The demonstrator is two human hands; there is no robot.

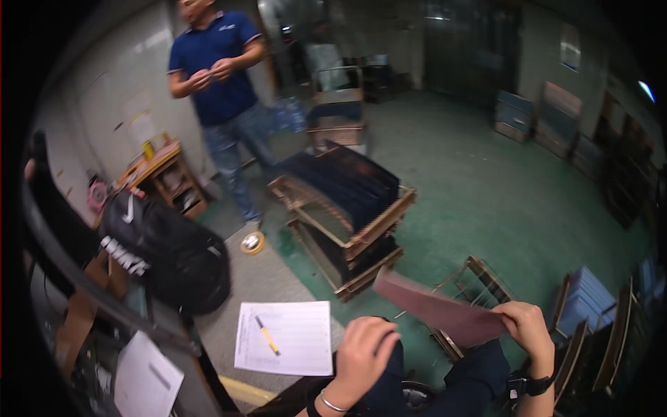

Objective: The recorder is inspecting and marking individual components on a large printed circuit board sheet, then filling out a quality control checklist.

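My right hand (529, 332), with a dark watch at the wrist, pinches the right end of a thin, flat reddish-brown sheet (445, 309). The sheet hangs slanted above my lap, its far end blurred; its material is not clear. My left hand (365, 351), with a silver bangle, is apart from the sheet. Its fingers are slightly bent, the thumb stands off from them, and nothing shows in its grip. Close to its left, a printed paper form (299, 351) lies on a grey surface, with a yellow pen (267, 336) on top.
Wooden racks (379, 233) of dark sheets stand stacked ahead. Another rack (479, 278) is beyond the sheet, and blue panels (583, 302) stand at right. A black backpack (174, 254) and a tape roll (252, 242) are at left. A person (222, 83) stands behind them.
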